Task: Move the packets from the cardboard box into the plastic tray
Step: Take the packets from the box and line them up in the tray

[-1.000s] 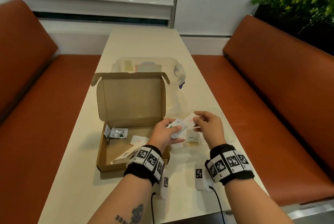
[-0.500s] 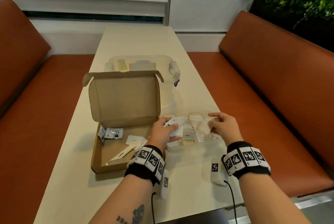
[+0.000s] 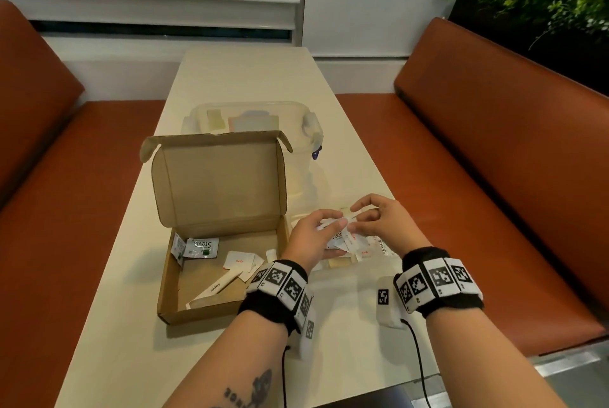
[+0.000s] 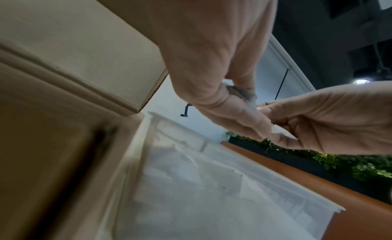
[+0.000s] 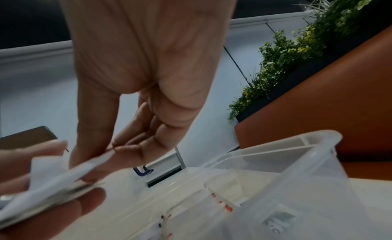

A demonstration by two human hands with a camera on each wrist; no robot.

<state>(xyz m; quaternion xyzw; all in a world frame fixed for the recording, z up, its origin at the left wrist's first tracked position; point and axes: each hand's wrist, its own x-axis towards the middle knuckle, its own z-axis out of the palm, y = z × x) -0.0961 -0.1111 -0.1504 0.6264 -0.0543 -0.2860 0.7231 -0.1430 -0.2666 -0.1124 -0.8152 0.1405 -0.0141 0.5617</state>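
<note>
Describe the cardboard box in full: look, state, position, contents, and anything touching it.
The cardboard box is a shallow brown corrugated mailer, open, its hinged lid standing upright at the far side with side flaps splayed. It sits on the table, left of the plastic tray. Several packets lie inside. The left hand is beside its right wall; contact is unclear.

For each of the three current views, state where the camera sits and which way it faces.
Head: on the head, looking forward and down at the cardboard box, both forearms and hands showing.
Left wrist: on the left wrist, looking along the left hand holding packets.
Right wrist: on the right wrist, looking along the right hand over the plastic tray.
Shared: both hands and the packets appear in all three.
</note>
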